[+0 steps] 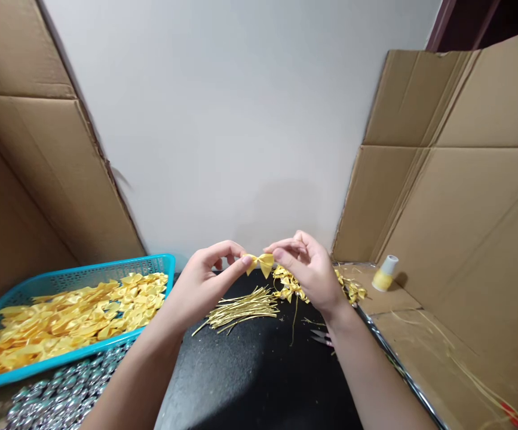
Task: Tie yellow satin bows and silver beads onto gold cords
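A small yellow ribbon bow [261,263] is held up in front of me, above the black tabletop. My left hand [209,275] pinches its left loop between thumb and forefinger. At the other end my right hand [310,269] has its thumb and forefinger closed on the right loop. Beneath the hands lies a bundle of gold twist ties [245,309]. Behind my right hand is a heap of yellow bows [288,283], partly hidden by it. Small scissors [321,338] lie by my right wrist, their handles covered by the arm.
On the left a blue plastic basket [171,280] holds many yellow bows. Shiny silver beads [68,385] lie in front of it. A thread spool [385,273] with yellow thread stands at the right. Cardboard panels [393,119] flank the pale wall [223,119].
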Tool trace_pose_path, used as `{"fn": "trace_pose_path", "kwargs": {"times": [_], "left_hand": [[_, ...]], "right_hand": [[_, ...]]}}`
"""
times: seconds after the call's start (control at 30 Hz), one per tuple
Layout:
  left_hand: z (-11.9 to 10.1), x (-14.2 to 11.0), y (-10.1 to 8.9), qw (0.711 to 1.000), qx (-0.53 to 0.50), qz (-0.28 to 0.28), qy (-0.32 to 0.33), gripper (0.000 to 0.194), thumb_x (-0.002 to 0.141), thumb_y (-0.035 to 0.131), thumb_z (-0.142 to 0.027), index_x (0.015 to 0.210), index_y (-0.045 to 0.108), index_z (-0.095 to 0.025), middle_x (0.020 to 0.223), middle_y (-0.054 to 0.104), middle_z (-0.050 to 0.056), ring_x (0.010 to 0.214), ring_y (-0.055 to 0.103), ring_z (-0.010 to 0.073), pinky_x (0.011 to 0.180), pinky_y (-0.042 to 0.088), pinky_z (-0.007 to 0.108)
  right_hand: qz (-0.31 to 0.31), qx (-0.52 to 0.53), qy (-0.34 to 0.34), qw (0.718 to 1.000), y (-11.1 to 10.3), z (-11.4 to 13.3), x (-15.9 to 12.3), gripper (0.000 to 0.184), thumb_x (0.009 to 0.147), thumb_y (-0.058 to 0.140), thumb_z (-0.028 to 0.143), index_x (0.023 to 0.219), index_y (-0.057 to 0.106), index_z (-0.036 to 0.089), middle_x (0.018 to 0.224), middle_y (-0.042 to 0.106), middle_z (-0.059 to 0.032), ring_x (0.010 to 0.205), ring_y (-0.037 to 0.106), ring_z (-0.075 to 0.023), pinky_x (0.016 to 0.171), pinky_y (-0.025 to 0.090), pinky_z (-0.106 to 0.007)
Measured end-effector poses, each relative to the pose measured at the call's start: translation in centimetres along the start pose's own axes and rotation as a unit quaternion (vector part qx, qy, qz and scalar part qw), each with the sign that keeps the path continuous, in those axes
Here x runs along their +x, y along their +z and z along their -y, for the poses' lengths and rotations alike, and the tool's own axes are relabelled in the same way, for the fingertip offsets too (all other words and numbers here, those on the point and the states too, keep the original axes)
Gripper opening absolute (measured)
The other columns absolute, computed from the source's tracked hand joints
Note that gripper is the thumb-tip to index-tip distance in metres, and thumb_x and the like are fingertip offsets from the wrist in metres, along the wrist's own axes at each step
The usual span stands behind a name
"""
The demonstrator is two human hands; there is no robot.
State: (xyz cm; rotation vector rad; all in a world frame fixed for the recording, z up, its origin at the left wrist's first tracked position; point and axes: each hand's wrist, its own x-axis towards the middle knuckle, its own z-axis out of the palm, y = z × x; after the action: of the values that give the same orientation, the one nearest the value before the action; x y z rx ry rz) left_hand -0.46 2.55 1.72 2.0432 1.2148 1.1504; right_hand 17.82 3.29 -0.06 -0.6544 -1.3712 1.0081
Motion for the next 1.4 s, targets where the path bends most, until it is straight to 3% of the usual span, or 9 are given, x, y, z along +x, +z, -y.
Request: {"fn": "trace_pose_path", "kwargs": {"times": [0.1, 0.47, 0.7, 0.77, 0.87, 1.0, 1.1, 1.27, 1.4], "left_hand": [[-0.2, 0.0, 0.1, 1.000, 0.001, 0.008, -0.001, 0.030, 0.085, 0.055, -0.046, 0.074, 0.063, -0.019, 0.072, 0.058, 0.001, 0.069, 0.047, 0.0156, 0.064, 0.037, 0.028], [0.3, 0.0, 0.4, 0.997, -0.065, -0.028, 0.002, 0.030, 0.079, 0.066, -0.044, 0.065, 0.066, -0.018, 0.063, 0.058, 0.000, 0.062, 0.043, 0.0136, 0.059, 0.033, 0.027], [0.0, 0.2, 0.5, 0.988, -0.147, -0.002, -0.052, 0.027, 0.076, 0.068, -0.046, 0.074, 0.068, -0.018, 0.066, 0.061, 0.000, 0.062, 0.050, 0.0123, 0.059, 0.037, 0.024], [0.1, 0.0, 0.2, 0.987, -0.143, -0.053, -0.061, 0.028, 0.074, 0.070, -0.047, 0.076, 0.068, -0.019, 0.071, 0.064, 0.000, 0.065, 0.052, 0.0131, 0.061, 0.039, 0.024], [0.1, -0.2, -0.1, 0.984, -0.112, -0.125, -0.068, 0.036, 0.075, 0.066, -0.055, 0.071, 0.067, -0.019, 0.071, 0.065, 0.002, 0.066, 0.052, 0.0144, 0.062, 0.038, 0.026], [0.4, -0.1, -0.2, 0.980, -0.167, 0.015, -0.110, 0.051, 0.079, 0.055, -0.064, 0.071, 0.069, -0.016, 0.069, 0.067, 0.006, 0.064, 0.055, 0.0165, 0.062, 0.039, 0.029], [0.8, 0.2, 0.0, 0.960, -0.232, 0.077, -0.137, 0.042, 0.078, 0.062, -0.057, 0.083, 0.071, -0.016, 0.076, 0.067, 0.005, 0.064, 0.054, 0.0140, 0.060, 0.038, 0.027], [1.4, 0.3, 0.3, 0.920, -0.336, 0.136, -0.146, 0.031, 0.072, 0.077, -0.040, 0.095, 0.073, -0.019, 0.076, 0.059, 0.000, 0.064, 0.049, 0.0092, 0.062, 0.040, 0.023], [1.2, 0.2, 1.0, 0.905, -0.377, 0.130, -0.145, 0.030, 0.070, 0.079, -0.037, 0.093, 0.073, -0.019, 0.082, 0.060, 0.002, 0.067, 0.050, 0.0091, 0.061, 0.042, 0.021]], "right_hand": [[0.003, -0.011, -0.014, 1.000, 0.4, -0.3, -0.1, 0.036, 0.069, 0.078, 0.028, 0.066, 0.042, 0.023, 0.076, 0.070, -0.0004, 0.071, 0.065, -0.0151, 0.073, 0.055, -0.033], [-0.023, 0.002, -0.055, 0.998, 1.0, -1.0, -0.1, 0.033, 0.073, 0.074, 0.023, 0.065, 0.041, 0.022, 0.070, 0.070, 0.0011, 0.067, 0.065, -0.0128, 0.068, 0.055, -0.029], [-0.040, 0.006, -0.062, 0.997, 1.1, -1.2, 0.2, 0.035, 0.072, 0.076, 0.025, 0.065, 0.041, 0.023, 0.072, 0.073, -0.0004, 0.067, 0.069, -0.0149, 0.067, 0.058, -0.030], [-0.062, -0.031, -0.102, 0.992, 1.0, -1.2, 0.0, 0.039, 0.076, 0.072, 0.022, 0.064, 0.035, 0.024, 0.077, 0.075, -0.0012, 0.073, 0.071, -0.0169, 0.069, 0.058, -0.032], [-0.087, -0.135, -0.230, 0.960, 0.8, -1.3, -0.4, 0.043, 0.081, 0.066, 0.014, 0.062, 0.029, 0.024, 0.083, 0.076, -0.0001, 0.080, 0.072, -0.0175, 0.073, 0.058, -0.033], [-0.028, -0.253, -0.408, 0.877, 0.3, -1.6, -0.5, 0.034, 0.083, 0.060, 0.003, 0.065, 0.039, 0.024, 0.093, 0.077, 0.0027, 0.085, 0.072, -0.0148, 0.086, 0.055, -0.038], [-0.014, -0.285, -0.442, 0.850, 0.1, -1.6, -0.3, 0.033, 0.082, 0.058, -0.001, 0.068, 0.041, 0.023, 0.093, 0.077, 0.0035, 0.088, 0.072, -0.0138, 0.087, 0.053, -0.037], [-0.028, -0.261, -0.436, 0.861, 0.5, -1.4, -0.2, 0.035, 0.084, 0.059, 0.003, 0.065, 0.037, 0.023, 0.089, 0.077, 0.0031, 0.085, 0.073, -0.0152, 0.085, 0.053, -0.036], [-0.037, -0.208, -0.379, 0.901, 0.7, -1.5, -0.4, 0.037, 0.086, 0.060, 0.010, 0.063, 0.033, 0.024, 0.085, 0.077, 0.0015, 0.085, 0.073, -0.0177, 0.086, 0.054, -0.040]]}}
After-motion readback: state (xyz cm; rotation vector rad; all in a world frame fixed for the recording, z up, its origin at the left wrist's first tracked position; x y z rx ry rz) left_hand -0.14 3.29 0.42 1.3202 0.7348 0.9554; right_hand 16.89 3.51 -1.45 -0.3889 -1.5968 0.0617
